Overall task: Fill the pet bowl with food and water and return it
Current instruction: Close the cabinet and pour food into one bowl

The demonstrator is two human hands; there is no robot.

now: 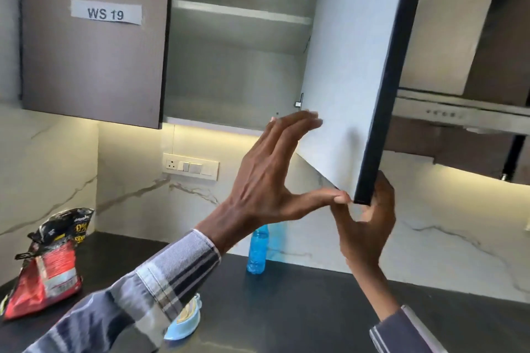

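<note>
A light blue pet bowl [186, 324] sits on the dark counter [286, 309], partly hidden behind my left sleeve, with something pale inside it. A red and black food bag [46, 266] stands open at the counter's left. A blue water bottle [257, 255] stands by the back wall. Both hands are up at the open door [344, 66] of the wall cabinet. My left hand [266, 180] lays straight fingers against the door's white inner face. My right hand [367, 226] grips the door's lower corner, fingers curled round its dark edge.
The cabinet's interior shelf [241, 13] is in view. A closed door labelled WS 19 [94, 37] hangs to the left. A steel range hood [459, 114] juts out at the right. A switch panel [190, 166] sits on the marble wall.
</note>
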